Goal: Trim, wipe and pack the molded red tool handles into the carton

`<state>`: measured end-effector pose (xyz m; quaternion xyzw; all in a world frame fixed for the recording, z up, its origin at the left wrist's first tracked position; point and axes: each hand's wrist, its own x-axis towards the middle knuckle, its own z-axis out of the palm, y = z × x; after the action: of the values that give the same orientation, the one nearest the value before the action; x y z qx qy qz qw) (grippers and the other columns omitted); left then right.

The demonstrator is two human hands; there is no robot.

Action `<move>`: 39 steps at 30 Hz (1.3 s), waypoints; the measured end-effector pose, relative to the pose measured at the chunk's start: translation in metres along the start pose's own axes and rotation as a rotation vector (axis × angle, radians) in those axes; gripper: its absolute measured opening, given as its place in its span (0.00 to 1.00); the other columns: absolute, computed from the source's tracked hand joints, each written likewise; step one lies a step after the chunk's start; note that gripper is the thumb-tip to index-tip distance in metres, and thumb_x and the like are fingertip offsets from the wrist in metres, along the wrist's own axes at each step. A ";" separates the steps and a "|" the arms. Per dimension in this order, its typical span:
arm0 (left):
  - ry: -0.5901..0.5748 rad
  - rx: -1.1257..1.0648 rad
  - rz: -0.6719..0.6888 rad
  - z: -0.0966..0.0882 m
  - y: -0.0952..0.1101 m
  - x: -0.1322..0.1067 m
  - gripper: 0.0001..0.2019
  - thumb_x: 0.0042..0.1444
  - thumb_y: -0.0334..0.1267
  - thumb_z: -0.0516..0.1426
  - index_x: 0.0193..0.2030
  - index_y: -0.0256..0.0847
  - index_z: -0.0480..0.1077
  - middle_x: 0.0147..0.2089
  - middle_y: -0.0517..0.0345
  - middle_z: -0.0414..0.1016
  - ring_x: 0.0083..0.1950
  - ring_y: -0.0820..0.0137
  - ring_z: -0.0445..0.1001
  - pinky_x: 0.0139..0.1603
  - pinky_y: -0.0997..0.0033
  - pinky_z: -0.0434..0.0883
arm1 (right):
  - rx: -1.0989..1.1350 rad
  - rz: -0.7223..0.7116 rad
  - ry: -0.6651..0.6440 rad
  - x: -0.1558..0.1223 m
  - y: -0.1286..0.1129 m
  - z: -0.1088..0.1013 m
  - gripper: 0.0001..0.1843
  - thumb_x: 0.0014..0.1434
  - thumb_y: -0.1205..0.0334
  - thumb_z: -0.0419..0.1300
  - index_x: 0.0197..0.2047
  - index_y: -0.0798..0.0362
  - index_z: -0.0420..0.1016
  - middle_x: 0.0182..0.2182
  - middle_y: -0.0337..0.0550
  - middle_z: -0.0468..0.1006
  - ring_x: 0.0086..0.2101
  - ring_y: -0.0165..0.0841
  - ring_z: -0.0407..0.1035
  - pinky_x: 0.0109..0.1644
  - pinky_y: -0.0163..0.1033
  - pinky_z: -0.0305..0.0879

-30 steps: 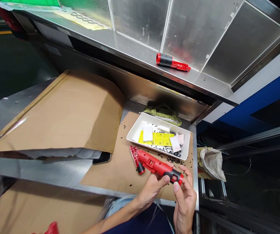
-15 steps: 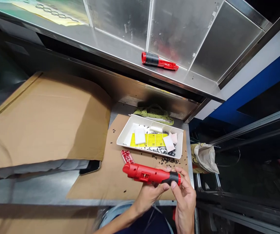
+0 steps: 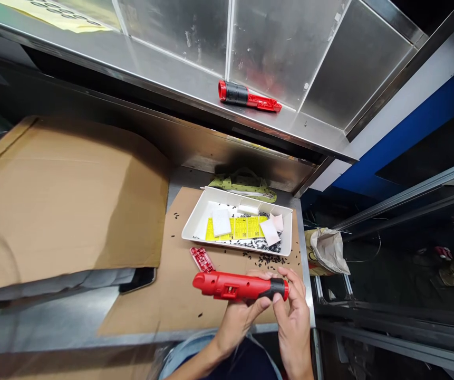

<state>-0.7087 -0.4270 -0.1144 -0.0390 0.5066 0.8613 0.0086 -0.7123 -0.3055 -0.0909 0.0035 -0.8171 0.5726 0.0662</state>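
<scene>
Our left hand and right hand both grasp a red-and-black housing, apparently mid-work; another red part lies loose beyond it, seemingly left to do.

Place is reading as a workshop. Metal bench is running below a steel shelf; cardboard is covering part of the bench. Tray is holding tiny black parts, others lying loose nearby. Red shell is hanging over bench, second shell resting on shelf. Metal rails are running alongside.
</scene>
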 end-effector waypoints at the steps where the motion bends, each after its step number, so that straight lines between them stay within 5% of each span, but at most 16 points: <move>1: -0.005 -0.015 -0.017 0.000 -0.002 0.000 0.22 0.49 0.56 0.66 0.45 0.44 0.76 0.46 0.51 0.77 0.58 0.54 0.69 0.62 0.60 0.65 | -0.009 -0.001 0.000 -0.002 -0.002 0.000 0.19 0.61 0.49 0.58 0.49 0.49 0.78 0.54 0.51 0.74 0.59 0.44 0.63 0.64 0.55 0.58; 6: 0.132 -0.301 -0.170 -0.001 -0.015 0.002 0.31 0.45 0.55 0.69 0.53 0.42 0.73 0.48 0.50 0.77 0.55 0.54 0.73 0.61 0.57 0.66 | -0.022 0.005 -0.076 -0.010 -0.012 -0.014 0.18 0.59 0.49 0.61 0.48 0.49 0.75 0.60 0.50 0.69 0.61 0.44 0.62 0.64 0.52 0.58; 12: 0.158 -0.476 -0.286 -0.002 -0.008 0.004 0.39 0.40 0.54 0.72 0.59 0.41 0.69 0.49 0.47 0.77 0.54 0.55 0.74 0.56 0.59 0.70 | -0.044 -0.010 -0.007 -0.008 -0.007 -0.032 0.12 0.60 0.52 0.60 0.30 0.51 0.72 0.57 0.49 0.73 0.61 0.46 0.61 0.64 0.53 0.55; 20: 0.121 -0.438 -0.296 0.002 0.006 0.001 0.39 0.39 0.54 0.72 0.57 0.41 0.71 0.48 0.48 0.78 0.55 0.55 0.74 0.60 0.58 0.68 | -0.058 0.029 0.038 -0.002 -0.014 -0.021 0.14 0.60 0.48 0.60 0.34 0.47 0.82 0.57 0.48 0.73 0.61 0.47 0.61 0.65 0.56 0.54; 31: -0.096 -0.129 -0.152 -0.008 0.005 0.004 0.36 0.40 0.61 0.68 0.52 0.41 0.73 0.48 0.46 0.78 0.60 0.48 0.70 0.63 0.50 0.64 | 0.312 0.276 -0.285 0.004 -0.010 -0.027 0.15 0.54 0.47 0.67 0.32 0.51 0.85 0.65 0.55 0.64 0.62 0.54 0.60 0.56 0.56 0.67; 35: -0.149 -0.021 -0.122 -0.011 0.009 0.006 0.32 0.41 0.62 0.67 0.46 0.41 0.75 0.49 0.48 0.78 0.59 0.50 0.71 0.63 0.51 0.64 | 0.502 0.442 -0.309 0.000 -0.016 -0.025 0.15 0.50 0.48 0.71 0.34 0.51 0.85 0.62 0.55 0.68 0.64 0.51 0.58 0.65 0.56 0.56; 39: -0.103 0.022 -0.131 -0.011 -0.003 0.008 0.31 0.42 0.63 0.66 0.46 0.41 0.75 0.49 0.48 0.77 0.56 0.51 0.72 0.62 0.53 0.66 | 0.687 0.500 -0.191 -0.007 -0.014 -0.025 0.15 0.51 0.48 0.70 0.38 0.49 0.84 0.60 0.51 0.72 0.64 0.49 0.59 0.69 0.57 0.50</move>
<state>-0.7159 -0.4349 -0.1227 -0.0277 0.5114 0.8540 0.0915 -0.7015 -0.2873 -0.0702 -0.1195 -0.5572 0.8069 -0.1553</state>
